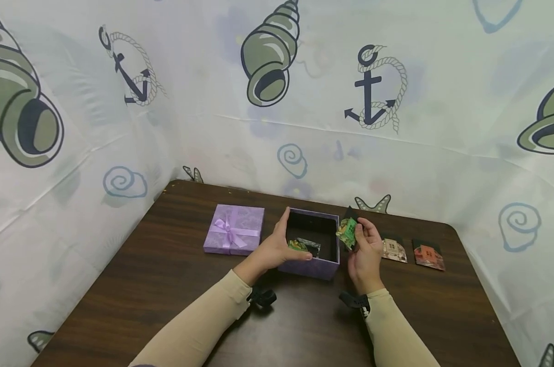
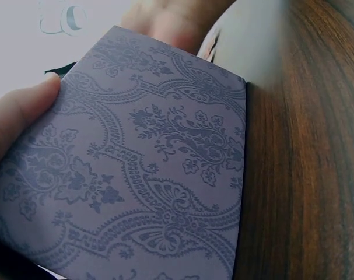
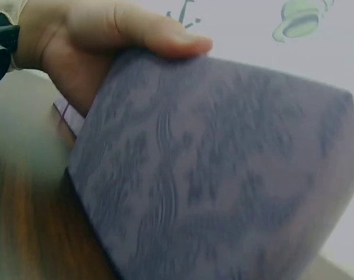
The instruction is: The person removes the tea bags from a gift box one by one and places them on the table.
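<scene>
My left hand (image 1: 274, 247) grips the purple patterned box (image 1: 306, 268) at its left side, fingers along the left wall and thumb over the near rim. The left wrist view shows that thumb (image 2: 28, 108) on the box's edge. Just right of the box, my right hand (image 1: 366, 255) pinches a small green printed packet (image 1: 347, 231) between thumb and fingers. A dark flat piece (image 1: 350, 212) shows behind the packet. Inside the box's black interior lie a green-and-yellow packet (image 1: 297, 245) and a dark, shiny-edged piece (image 1: 312, 248). The right wrist view shows the left hand (image 3: 83, 46) holding the box.
Left of the box lies a purple lid (image 1: 233, 229) with a ribbon bow. Beyond my right hand are a beige printed packet (image 1: 394, 250) and an orange one (image 1: 428, 256) on the dark wooden table (image 1: 167, 290). A patterned cloth (image 1: 323, 153) hangs behind.
</scene>
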`<state>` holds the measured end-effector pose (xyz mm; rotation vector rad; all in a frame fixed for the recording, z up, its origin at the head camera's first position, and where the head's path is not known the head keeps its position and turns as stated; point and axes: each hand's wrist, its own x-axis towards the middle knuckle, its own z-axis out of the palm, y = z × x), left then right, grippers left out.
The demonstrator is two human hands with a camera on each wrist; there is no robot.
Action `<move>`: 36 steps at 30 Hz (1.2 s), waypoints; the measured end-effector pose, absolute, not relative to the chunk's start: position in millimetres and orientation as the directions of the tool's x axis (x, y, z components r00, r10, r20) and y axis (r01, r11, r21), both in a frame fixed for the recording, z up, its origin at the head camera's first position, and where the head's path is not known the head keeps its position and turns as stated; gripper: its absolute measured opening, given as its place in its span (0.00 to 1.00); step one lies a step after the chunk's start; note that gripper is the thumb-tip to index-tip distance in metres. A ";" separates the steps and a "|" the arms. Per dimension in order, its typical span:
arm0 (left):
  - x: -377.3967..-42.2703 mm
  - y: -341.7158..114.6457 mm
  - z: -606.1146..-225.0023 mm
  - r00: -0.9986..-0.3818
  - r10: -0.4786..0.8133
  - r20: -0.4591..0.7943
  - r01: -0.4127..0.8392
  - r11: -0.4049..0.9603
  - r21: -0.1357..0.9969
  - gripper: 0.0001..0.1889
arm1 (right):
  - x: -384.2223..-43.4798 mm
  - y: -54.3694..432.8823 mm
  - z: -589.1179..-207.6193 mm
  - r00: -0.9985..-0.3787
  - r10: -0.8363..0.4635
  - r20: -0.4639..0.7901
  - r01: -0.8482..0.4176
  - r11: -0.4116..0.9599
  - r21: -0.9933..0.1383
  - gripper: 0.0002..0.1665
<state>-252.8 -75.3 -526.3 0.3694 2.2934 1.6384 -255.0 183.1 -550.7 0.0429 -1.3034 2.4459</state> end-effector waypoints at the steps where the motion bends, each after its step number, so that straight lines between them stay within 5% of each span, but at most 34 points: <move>1: -253.0 -75.8 -525.6 -0.922 0.376 -0.093 0.035 0.319 0.947 0.78 | -253.0 185.9 -552.8 -0.933 0.309 0.185 -0.326 -0.506 -0.798 0.20; 16: -251.5 -72.9 -523.2 -0.920 0.383 -0.087 0.043 0.318 0.947 0.76 | -213.0 235.1 -576.7 -0.934 0.308 0.180 -0.278 -0.312 -0.909 0.16; 23: -250.1 -74.9 -524.8 -0.924 0.369 -0.094 0.032 0.321 0.947 0.78 | -193.6 269.9 -580.8 -0.937 0.334 0.099 -0.171 -0.192 -0.966 0.23; 30: -251.0 -74.4 -524.3 -0.923 0.374 -0.087 0.045 0.328 0.944 0.77 | -183.6 288.8 -583.9 -0.960 0.266 0.086 -0.070 0.069 -0.995 0.23; 36: -251.5 -73.5 -523.3 -0.926 0.370 -0.078 0.050 0.323 0.945 0.78 | -184.4 288.6 -586.1 -0.979 0.120 0.165 -0.124 0.294 -0.948 0.21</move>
